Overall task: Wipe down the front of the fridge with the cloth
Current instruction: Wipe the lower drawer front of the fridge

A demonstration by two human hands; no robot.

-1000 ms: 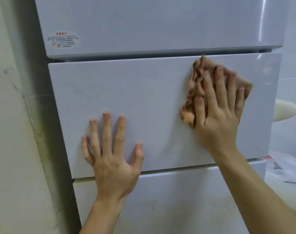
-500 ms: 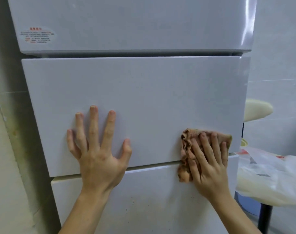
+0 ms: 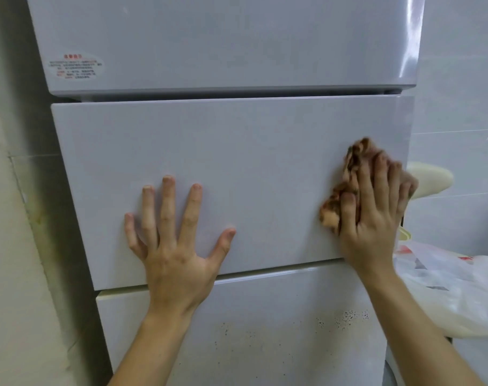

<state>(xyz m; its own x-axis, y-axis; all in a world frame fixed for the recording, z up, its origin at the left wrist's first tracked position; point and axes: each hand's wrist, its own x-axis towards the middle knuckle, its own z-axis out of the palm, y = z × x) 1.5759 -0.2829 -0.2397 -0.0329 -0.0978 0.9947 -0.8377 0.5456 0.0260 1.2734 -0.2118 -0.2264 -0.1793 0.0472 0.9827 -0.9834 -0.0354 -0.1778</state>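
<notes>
The right hand (image 3: 376, 218) presses the brown cloth (image 3: 332, 213) flat against the middle drawer front (image 3: 237, 162) of the fridge, fingers extended and close together over the cloth. Half a second ago this hand and the cloth straddled the seam at the panel's lower edge. Both now sit higher, at mid-height of the panel. The left hand (image 3: 175, 246) remains flat on the lower-left area of the same panel, fingers spread wide, holding nothing.

The cloth lies at the panel's right edge, and the outer fingers reach that edge. The panel surface is open between the two hands and above them, up to the upper door (image 3: 223, 43). A plastic bag (image 3: 446, 288) lies just right of the fridge, near the right forearm. The lower drawer front (image 3: 265, 344) carries dark specks (image 3: 348, 316).
</notes>
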